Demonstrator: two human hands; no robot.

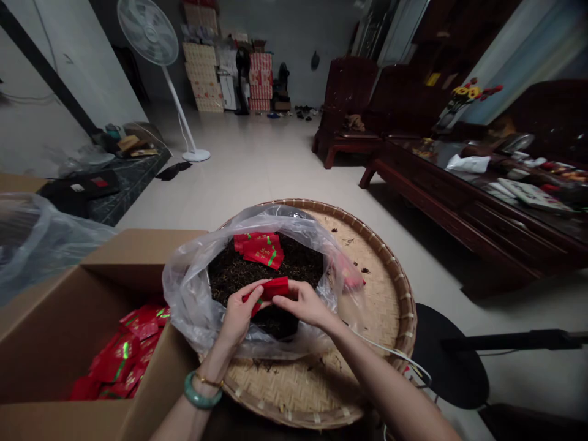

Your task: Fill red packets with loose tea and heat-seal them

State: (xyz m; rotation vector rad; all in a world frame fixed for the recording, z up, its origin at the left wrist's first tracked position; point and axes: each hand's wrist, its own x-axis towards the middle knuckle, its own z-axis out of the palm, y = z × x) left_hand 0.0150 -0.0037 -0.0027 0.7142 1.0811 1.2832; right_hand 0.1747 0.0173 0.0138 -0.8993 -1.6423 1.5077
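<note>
While a long dark wooden table (pixel 459 208) was placed at the right of the room, a round woven tray (pixel 386 275) was set in the foreground, with an open cardboard box (pixel 142 248) just beside it on the left. On the tray a clear plastic bag (pixel 184 288) was spread open, and inside it a heap of dark, dried, leaf-like matter (pixel 298 257) was exposed. In the box, loose packets (pixel 124 358) of red were jumbled together. Over the heap 2 bare hands were held close together, and beyond them a small pile of red packets (pixel 264 251) was laid. On the left wrist a green bangle (pixel 197 395) was worn. A red packet (pixel 275 286) was pinched by the thumb and fingers of the left hand (pixel 241 312), and its right end was gripped by the right hand (pixel 301 300); whether more than 1 was held could not be told. Dark crumbs (pixel 365 270) were scattered on the tray.
</note>
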